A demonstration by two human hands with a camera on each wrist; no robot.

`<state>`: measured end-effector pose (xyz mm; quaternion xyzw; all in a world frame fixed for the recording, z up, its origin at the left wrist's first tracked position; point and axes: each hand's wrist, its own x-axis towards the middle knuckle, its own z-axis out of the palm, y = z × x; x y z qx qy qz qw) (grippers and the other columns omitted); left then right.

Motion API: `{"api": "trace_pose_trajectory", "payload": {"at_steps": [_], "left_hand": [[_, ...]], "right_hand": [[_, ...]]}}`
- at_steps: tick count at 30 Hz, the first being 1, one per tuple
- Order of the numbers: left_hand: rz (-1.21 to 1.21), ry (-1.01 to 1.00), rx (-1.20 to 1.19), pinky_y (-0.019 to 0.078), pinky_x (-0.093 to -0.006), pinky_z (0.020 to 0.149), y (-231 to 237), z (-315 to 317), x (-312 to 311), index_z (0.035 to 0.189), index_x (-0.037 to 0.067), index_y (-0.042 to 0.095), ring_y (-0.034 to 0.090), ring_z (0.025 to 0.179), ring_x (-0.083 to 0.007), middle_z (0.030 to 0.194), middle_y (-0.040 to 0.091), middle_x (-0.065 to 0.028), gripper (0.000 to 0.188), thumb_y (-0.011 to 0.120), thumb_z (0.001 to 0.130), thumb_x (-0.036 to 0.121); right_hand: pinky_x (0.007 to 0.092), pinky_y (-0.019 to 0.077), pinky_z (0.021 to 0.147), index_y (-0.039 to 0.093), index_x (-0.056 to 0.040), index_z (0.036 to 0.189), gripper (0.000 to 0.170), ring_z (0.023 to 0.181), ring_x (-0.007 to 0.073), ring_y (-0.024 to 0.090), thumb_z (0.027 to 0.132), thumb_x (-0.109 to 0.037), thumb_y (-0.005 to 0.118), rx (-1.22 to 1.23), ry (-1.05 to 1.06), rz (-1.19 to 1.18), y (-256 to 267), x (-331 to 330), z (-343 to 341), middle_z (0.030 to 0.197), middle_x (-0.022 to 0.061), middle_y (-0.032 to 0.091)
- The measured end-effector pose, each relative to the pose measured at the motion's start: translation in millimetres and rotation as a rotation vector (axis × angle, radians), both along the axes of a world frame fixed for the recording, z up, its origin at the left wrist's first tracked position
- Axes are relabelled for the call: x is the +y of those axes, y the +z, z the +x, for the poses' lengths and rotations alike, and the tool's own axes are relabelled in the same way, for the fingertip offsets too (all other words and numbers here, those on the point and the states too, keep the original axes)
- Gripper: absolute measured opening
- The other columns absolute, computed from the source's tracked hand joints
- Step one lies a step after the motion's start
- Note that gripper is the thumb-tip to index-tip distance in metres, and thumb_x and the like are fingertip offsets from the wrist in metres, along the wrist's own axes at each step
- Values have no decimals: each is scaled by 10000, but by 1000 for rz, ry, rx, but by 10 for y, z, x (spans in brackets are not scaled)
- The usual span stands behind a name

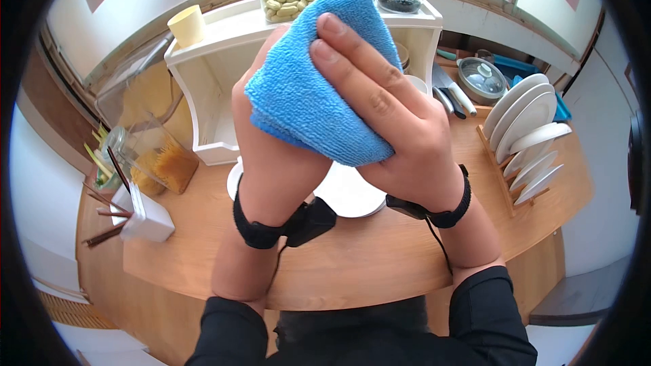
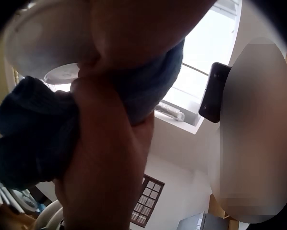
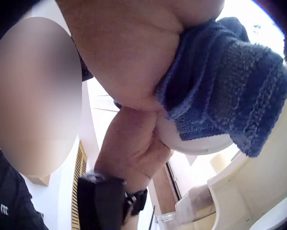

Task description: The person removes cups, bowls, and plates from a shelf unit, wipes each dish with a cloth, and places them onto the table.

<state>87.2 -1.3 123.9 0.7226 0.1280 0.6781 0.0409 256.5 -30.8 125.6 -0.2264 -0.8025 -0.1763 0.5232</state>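
Observation:
A folded blue cloth [image 1: 325, 88] is held up in front of me between both hands, above the table. My right hand [image 1: 407, 128] grips it from the right, two fingers laid across its front, the thumb hidden. My left hand [image 1: 281, 169] is behind and below the cloth, its fingers mostly covered. In the right wrist view a white dish [image 3: 196, 143] shows under the cloth, against the left hand [image 3: 131, 136]. The left wrist view has its pale curved side [image 2: 47, 40] beside the hands. From the head, the cloth hides this dish.
A white plate [image 1: 352, 193] lies on the table below my hands. Behind stands a white shelf [image 1: 210, 88] with glass jars [image 1: 288, 0] and a yellow cup [image 1: 186, 25]. Left is a chopstick holder [image 1: 152, 220]; right, a plate rack [image 1: 502, 179], knives [image 1: 454, 91] and a lidded pot [image 1: 483, 80].

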Motion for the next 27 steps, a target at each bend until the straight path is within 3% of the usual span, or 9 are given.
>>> {"api": "trace_pose_trajectory", "payload": {"at_steps": [5, 8, 10, 13, 17, 20, 21, 24, 27], "left_hand": [[-237, 112, 25, 573, -402, 708, 101, 171, -41, 1037, 44, 624, 690, 741, -383, 823, 677, -185, 356, 851, 778, 134], [-240, 124, -3, 568, -403, 692, 7, 232, -26, 1010, 50, 610, 682, 721, -381, 803, 663, -175, 347, 850, 777, 142], [-245, 103, 16, 564, -386, 683, 17, 173, -13, 996, 52, 603, 689, 707, -348, 795, 659, -156, 343, 854, 783, 147], [-105, 29, -7, 558, -344, 678, 23, 38, 43, 999, 49, 604, 681, 690, -255, 795, 665, -127, 337, 862, 806, 147], [-160, 114, -16, 563, -346, 687, 26, 7, 50, 1035, 45, 622, 669, 691, -229, 812, 675, -116, 359, 872, 796, 143], [-141, 77, -67, 563, -350, 684, 58, -37, 40, 1026, 46, 615, 666, 685, -260, 812, 667, -124, 368, 873, 778, 131], [-225, 147, 13, 546, -272, 797, 64, -135, -7, 1079, 33, 655, 639, 878, -99, 937, 696, -11, 406, 910, 772, 110], [-158, 186, 69, 548, -273, 804, 123, -200, -23, 1088, 28, 646, 633, 891, -95, 951, 692, -9, 433, 911, 753, 102], [-241, 129, 47, 557, -283, 832, 105, -135, -64, 1171, 9, 648, 650, 938, -110, 1017, 713, -24, 514, 915, 740, 93]], "right_hand": [[440, 545, 1136, 583, -37, 1560, 802, 1419, 392, 617, 792, 77, 784, 160, -227, 44, -8, 105, 146, 1578, 200, 601], [437, 551, 1129, 580, -41, 1562, 801, 1410, 398, 622, 796, 67, 788, 229, -233, -10, -26, 114, 149, 1573, 194, 607], [435, 553, 1125, 585, -41, 1556, 793, 1400, 404, 628, 797, 65, 788, 234, -204, 9, 5, 126, 218, 1568, 190, 613], [408, 561, 1101, 583, -54, 1558, 776, 1309, 421, 681, 811, 42, 770, -208, -94, 199, 31, 124, 278, 1544, 178, 639], [402, 552, 1112, 516, -26, 1606, 827, 1370, 399, 654, 823, 45, 773, 250, -168, -164, -51, 149, 117, 1566, 219, 607], [409, 549, 1118, 496, -20, 1620, 869, 1420, 386, 619, 804, 56, 785, 220, -191, 2, -80, 162, -38, 1610, 237, 557], [424, 531, 1143, 492, -28, 1625, 878, 1461, 390, 579, 804, 56, 790, 112, -171, 12, -63, 81, -61, 1645, 235, 517], [438, 505, 1174, 467, -30, 1642, 909, 1475, 393, 563, 797, 57, 792, -95, -165, 178, -49, 174, 67, 1646, 240, 513], [441, 524, 1159, 486, -32, 1631, 892, 1462, 403, 572, 789, 83, 758, 88, -146, 14, -49, 168, 125, 1648, 220, 517]]}}
